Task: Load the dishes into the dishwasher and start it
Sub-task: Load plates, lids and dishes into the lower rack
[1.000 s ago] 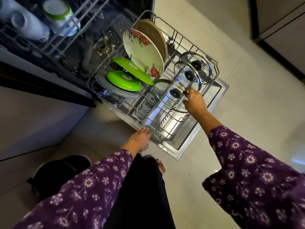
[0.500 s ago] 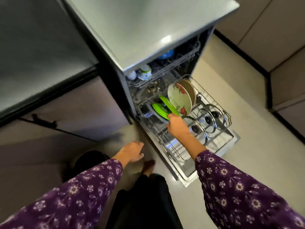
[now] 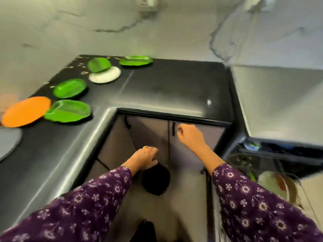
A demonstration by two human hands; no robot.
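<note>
**Hands out of the rack, eyes on the counter**

The right hand (image 3: 190, 137), which half a second ago was down among the plates in the rack, has come up and away; the view has swung with it from the open machine to the black L-shaped stone countertop (image 3: 174, 88); the left hand (image 3: 145, 157) has risen a little too. Both hands hang before the grey cabinet doors (image 3: 150, 137) beneath the countertop's inner edge; the right hand's fingers are loosely curled round nothing; the left hand's fingers droop, slack and empty so far as the blur allows. I judge that one placing is finished and the next fetch is beginning; the load is only part made.

The waiting dishes lie flat on the countertop's left arm and back corner. A round orange plastic plate (image 3: 26, 111) sits at the left end, touching the nearest green compartment plate (image 3: 69, 110); a second green plate (image 3: 70, 88) lies just behind; a third green plate (image 3: 99, 65) overlaps a round white plate (image 3: 104, 75); a fourth green plate (image 3: 136, 60) lies at the back. They look light and easily lifted one-handed.

The stainless-steel dishwasher (image 3: 279, 102) stands against the countertop's right end, door open; its wire lower rack (image 3: 293, 189) is drawn out; a pale plate (image 3: 267, 179) stands on edge in it, blurred.
</note>
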